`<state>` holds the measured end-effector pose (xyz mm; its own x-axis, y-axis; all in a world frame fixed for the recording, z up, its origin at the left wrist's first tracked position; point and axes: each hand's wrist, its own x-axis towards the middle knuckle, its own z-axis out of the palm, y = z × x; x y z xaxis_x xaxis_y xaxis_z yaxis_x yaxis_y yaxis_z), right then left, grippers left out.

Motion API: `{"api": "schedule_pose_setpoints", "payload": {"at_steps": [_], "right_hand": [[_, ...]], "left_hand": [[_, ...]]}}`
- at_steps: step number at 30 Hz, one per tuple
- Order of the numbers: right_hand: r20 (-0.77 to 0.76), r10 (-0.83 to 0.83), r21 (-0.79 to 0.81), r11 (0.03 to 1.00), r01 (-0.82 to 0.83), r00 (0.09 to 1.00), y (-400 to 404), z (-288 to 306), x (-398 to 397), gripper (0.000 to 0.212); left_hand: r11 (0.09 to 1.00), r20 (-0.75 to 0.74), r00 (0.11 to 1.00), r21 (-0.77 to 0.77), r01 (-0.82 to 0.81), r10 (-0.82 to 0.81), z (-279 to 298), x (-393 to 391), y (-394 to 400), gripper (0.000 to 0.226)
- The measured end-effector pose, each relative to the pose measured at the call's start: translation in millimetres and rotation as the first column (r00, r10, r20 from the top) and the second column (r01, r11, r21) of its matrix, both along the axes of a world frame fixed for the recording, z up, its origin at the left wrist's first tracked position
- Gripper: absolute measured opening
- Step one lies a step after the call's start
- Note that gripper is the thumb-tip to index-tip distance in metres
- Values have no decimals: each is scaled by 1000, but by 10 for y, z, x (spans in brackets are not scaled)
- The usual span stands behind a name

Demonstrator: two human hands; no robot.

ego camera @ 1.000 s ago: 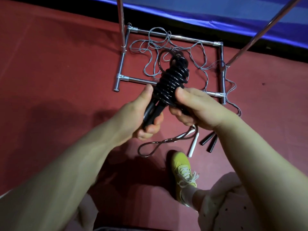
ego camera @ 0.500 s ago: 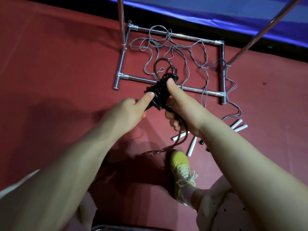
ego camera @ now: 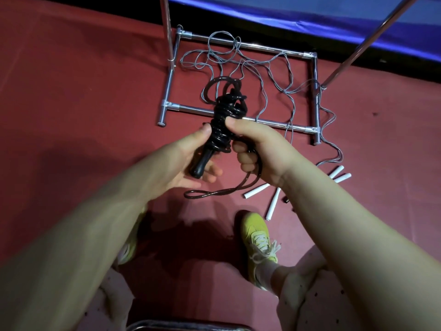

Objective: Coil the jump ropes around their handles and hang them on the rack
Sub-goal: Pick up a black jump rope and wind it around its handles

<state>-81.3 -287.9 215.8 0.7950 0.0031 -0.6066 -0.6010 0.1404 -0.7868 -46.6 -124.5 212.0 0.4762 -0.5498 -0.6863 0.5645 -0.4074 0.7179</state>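
Observation:
A black jump rope [ego camera: 223, 120] is wound in thick coils around its black handles, whose butt end [ego camera: 199, 167] sticks out below. My left hand [ego camera: 191, 158] cradles the handles from the left, thumb on the coil. My right hand [ego camera: 253, 142] grips the coil from the right, and the rope's free tail [ego camera: 214, 193] hangs from it in a long loop. A loose loop stands above the coil. The chrome rack's base frame [ego camera: 241, 117] lies on the floor beyond, with two upright poles [ego camera: 167, 27] rising out of view.
Thin grey ropes [ego camera: 260, 68] lie tangled inside and over the rack base, trailing to white handles [ego camera: 338, 174] on the red floor at right. More white handles [ego camera: 256, 190] lie nearer. My yellow shoe [ego camera: 259, 240] stands below the hands. A blue mat [ego camera: 310, 17] borders the far side.
The coiled bundle has tilted so the handle end points down toward me. My right hand shifted its grip on the coil, and the hanging tail swung lower and to the left.

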Motion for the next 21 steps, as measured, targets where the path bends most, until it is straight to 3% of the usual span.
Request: {"api": "schedule_pose_setpoints", "payload": {"at_steps": [3, 6, 11, 14, 16, 21], "right_hand": [[29, 48, 0, 999, -48, 998, -40, -4, 10, 24], [65, 114, -99, 989, -108, 991, -86, -24, -4, 27], [-11, 180, -170, 969, -179, 984, -70, -17, -18, 34], [-101, 226, -270, 931, -245, 969, -76, -36, -24, 56], [-144, 229, -337, 903, -265, 963, -70, -36, -33, 59], [-139, 232, -577, 771, -270, 963, -6, -26, -16, 61]], "left_hand": [[981, 46, 987, -121, -149, 156, -16, 8, 25, 32], [971, 113, 969, -124, -204, 218, -23, 1, 10, 14], [964, 83, 964, -114, -242, 252, -49, 4, -4, 8], [962, 81, 962, -108, -252, 262, -85, 2, -5, 6], [961, 71, 961, -98, -260, 267, -101, -6, -11, 4], [963, 39, 968, -111, -244, 250, -132, -9, -6, 11]]}}
